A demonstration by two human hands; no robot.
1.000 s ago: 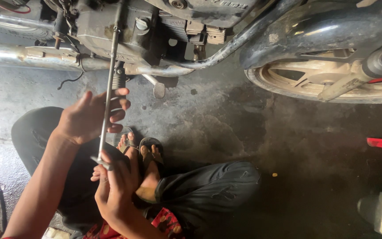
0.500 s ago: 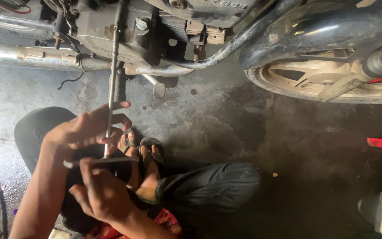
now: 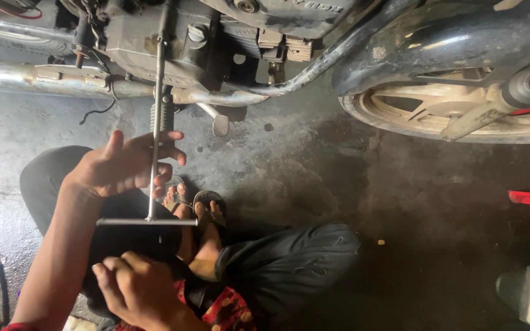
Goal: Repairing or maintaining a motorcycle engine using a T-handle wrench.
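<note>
Head: left hand (image 3: pixel 121 165) loosely rings T-wrench (image 3: pixel 153 159) shaft; right hand (image 3: pixel 133 288) curled, empty, below crossbar.

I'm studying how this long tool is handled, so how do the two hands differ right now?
The left hand is raised with fingers loosely curled around the T-handle wrench shaft, while the right hand sits lower, near the lap, and grips nothing visible. The left hand's fingers are spread; the right hand's are curled into a loose fist below the wrench's crossbar. Both are bare.
</note>
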